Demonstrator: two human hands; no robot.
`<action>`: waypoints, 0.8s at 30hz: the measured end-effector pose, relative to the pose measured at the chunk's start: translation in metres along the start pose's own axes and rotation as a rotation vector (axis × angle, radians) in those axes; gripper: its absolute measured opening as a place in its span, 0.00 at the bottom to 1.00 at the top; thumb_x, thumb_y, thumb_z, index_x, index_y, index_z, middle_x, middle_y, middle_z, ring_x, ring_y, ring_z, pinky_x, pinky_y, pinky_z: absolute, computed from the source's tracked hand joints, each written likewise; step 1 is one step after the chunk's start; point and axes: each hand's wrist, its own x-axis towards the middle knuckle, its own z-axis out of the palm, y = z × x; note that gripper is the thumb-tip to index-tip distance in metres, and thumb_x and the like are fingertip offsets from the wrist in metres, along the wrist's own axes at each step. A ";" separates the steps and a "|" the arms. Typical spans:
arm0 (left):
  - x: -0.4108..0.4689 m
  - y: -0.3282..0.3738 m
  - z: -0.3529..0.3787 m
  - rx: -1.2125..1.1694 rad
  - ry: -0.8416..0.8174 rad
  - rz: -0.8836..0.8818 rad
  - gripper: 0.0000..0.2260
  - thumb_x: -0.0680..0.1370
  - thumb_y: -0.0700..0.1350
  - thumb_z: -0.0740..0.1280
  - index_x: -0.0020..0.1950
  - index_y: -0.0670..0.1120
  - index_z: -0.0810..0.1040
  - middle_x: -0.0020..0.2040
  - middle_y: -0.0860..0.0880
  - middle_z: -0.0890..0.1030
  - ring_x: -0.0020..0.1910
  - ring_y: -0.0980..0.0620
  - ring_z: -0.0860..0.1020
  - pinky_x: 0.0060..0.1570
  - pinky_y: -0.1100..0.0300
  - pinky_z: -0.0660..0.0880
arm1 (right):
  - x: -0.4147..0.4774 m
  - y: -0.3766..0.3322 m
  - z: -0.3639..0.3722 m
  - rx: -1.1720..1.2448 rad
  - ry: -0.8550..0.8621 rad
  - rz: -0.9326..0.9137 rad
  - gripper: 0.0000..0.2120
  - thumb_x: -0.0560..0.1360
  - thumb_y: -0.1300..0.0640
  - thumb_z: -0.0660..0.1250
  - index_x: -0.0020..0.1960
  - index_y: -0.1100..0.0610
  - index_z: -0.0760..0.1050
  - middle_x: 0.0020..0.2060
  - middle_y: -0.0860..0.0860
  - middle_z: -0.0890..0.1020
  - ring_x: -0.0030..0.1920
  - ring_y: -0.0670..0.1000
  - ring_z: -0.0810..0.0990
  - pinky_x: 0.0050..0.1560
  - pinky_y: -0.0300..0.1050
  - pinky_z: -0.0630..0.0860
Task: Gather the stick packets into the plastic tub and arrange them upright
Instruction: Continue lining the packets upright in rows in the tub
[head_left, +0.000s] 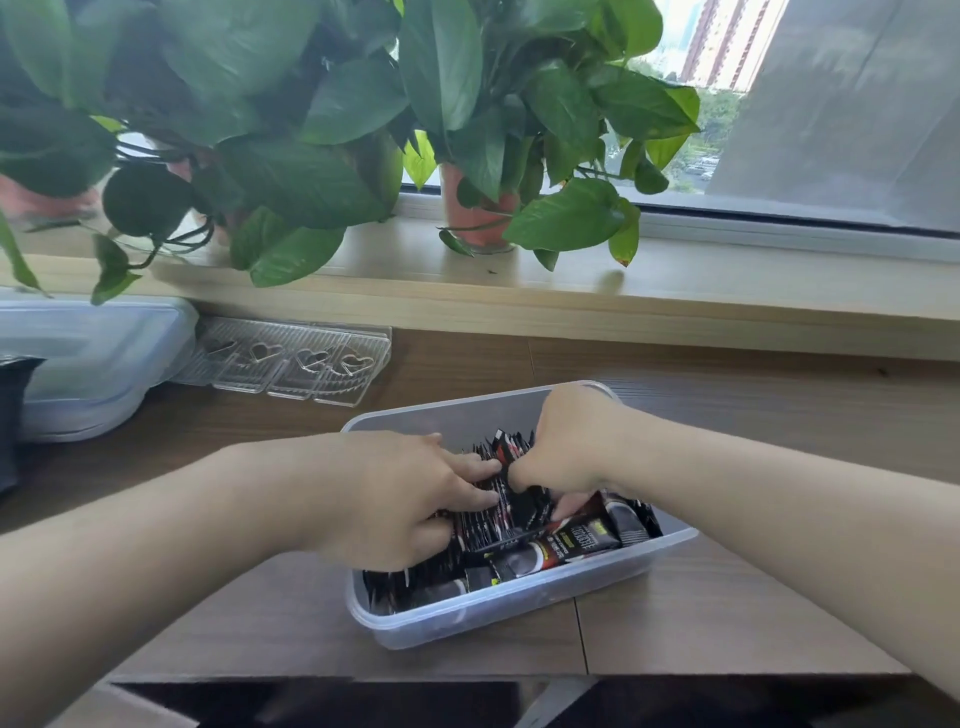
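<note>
A clear plastic tub sits on the wooden table in front of me. It is full of black and red stick packets, many standing on edge, some lying flat near the front right. My left hand reaches into the tub from the left, its fingers curled round a bunch of packets. My right hand comes in from the right and pinches the tops of the packets at the tub's middle. The fingertips of both hands are partly hidden among the packets.
Several potted plants stand on the window ledge behind the table. A clear tray with heart shapes and a pale lidded container lie at the back left. The table's front edge runs just below the tub.
</note>
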 end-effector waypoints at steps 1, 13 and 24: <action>0.000 0.000 0.001 0.001 -0.018 -0.001 0.28 0.79 0.45 0.56 0.80 0.58 0.58 0.81 0.59 0.50 0.80 0.58 0.50 0.79 0.57 0.46 | 0.000 0.001 0.002 0.118 -0.008 0.007 0.14 0.75 0.53 0.67 0.34 0.58 0.72 0.26 0.54 0.80 0.38 0.55 0.86 0.41 0.45 0.81; 0.001 0.000 0.001 0.041 0.378 0.053 0.23 0.76 0.44 0.54 0.70 0.48 0.75 0.74 0.50 0.71 0.68 0.47 0.75 0.63 0.51 0.75 | -0.012 0.016 0.004 -0.041 0.087 -0.171 0.23 0.79 0.42 0.63 0.32 0.56 0.71 0.26 0.50 0.80 0.25 0.47 0.79 0.30 0.36 0.73; 0.048 -0.024 -0.019 0.168 0.364 0.300 0.12 0.79 0.41 0.68 0.62 0.44 0.81 0.61 0.48 0.82 0.56 0.45 0.81 0.49 0.51 0.78 | -0.004 0.032 -0.009 0.163 0.050 -0.277 0.08 0.79 0.54 0.68 0.44 0.55 0.83 0.35 0.51 0.86 0.31 0.42 0.84 0.39 0.39 0.79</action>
